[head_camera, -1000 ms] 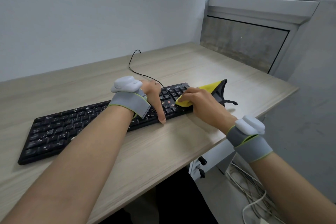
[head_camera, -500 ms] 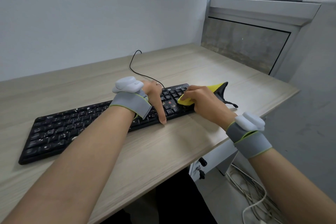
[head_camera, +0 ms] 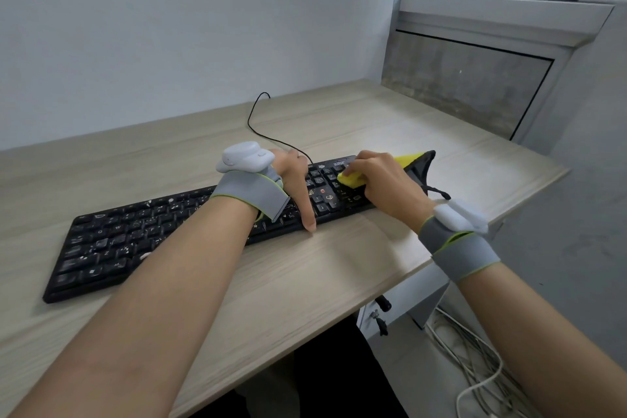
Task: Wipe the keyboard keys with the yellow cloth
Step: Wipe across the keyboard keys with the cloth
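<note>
A black keyboard (head_camera: pixel 142 241) lies slantwise on the wooden desk (head_camera: pixel 305 282). My right hand (head_camera: pixel 386 183) presses a folded yellow cloth (head_camera: pixel 351 179) with a black edge onto the keys at the keyboard's right end. The cloth's far tip (head_camera: pixel 412 158) sticks out past my hand. My left hand (head_camera: pixel 295 176) grips the keyboard just left of the cloth, thumb down over the front edge, fingers hidden behind the hand. Both wrists wear grey straps with white devices.
The keyboard's black cable (head_camera: pixel 268 132) runs back toward the white wall. The desk's right edge (head_camera: pixel 529 193) lies close to my right hand. Below it are a white cabinet (head_camera: pixel 400 302) and loose cables on the floor (head_camera: pixel 475 366).
My right hand has slid the cloth a little farther back across the keys at the right end. My left hand keeps its hold on the keyboard.
</note>
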Available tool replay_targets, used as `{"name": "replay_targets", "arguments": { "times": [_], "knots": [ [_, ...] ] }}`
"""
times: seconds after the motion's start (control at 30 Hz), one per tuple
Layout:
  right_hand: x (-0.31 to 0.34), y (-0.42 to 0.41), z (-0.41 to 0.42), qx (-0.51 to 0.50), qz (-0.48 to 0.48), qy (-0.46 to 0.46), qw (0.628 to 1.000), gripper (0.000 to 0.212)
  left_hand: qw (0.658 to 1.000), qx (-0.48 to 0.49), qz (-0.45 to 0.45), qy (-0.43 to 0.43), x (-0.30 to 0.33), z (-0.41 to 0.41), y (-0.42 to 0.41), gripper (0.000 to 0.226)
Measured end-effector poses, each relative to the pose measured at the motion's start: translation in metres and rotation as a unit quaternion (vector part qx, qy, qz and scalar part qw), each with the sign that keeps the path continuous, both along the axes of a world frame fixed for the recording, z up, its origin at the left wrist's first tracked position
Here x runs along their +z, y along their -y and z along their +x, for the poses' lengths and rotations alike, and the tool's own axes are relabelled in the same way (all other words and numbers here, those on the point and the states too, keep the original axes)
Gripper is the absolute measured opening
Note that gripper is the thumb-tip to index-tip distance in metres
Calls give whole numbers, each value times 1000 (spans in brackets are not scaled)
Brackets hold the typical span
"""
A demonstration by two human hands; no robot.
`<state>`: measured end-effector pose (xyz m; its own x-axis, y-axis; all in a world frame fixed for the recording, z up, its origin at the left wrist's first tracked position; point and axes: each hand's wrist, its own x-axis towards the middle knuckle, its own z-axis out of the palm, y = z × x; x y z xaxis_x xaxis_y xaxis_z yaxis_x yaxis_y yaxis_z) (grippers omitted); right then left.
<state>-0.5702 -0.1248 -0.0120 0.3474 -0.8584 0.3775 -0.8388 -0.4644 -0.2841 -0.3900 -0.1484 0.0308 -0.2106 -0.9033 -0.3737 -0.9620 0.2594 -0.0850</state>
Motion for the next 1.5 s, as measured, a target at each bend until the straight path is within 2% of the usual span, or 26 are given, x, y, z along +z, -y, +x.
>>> {"name": "replay_targets", "arguments": {
  "times": [0.07, 0.27, 0.4, 0.5, 0.73, 0.93, 1.23, 1.5],
  "knots": [
    [4, 6, 11, -13, 6, -7, 1000, 53, 1000, 0, 0, 2, 0, 0, 0, 104],
    [-1, 5, 14, 43, 5, -18, 999, 58, 1000, -8, -11, 5, -1, 0, 1, 100],
    [1, 14, 10, 13, -1, -15, 1000, 53, 1000, -10, -10, 10, -1, 0, 0, 101],
    [7, 23, 22, -9, 4, -21, 1000, 50, 1000, -8, -9, 12, -1, 1, 0, 104],
    [5, 21, 19, 31, 24, -20, 999, 52, 1000, -8, -12, 7, -3, 2, 1, 113],
    [10, 33, 24, -13, 23, -29, 999, 51, 1000, -12, -12, 10, -4, 1, 1, 100],
    [11, 23, 27, 46, 35, -58, 997, 57, 1000, -10, -6, 12, -3, 0, 2, 110],
    [9, 1, 28, 46, 6, -95, 994, 54, 1000, -11, -6, 7, -3, 0, 2, 99]
  ]
}}
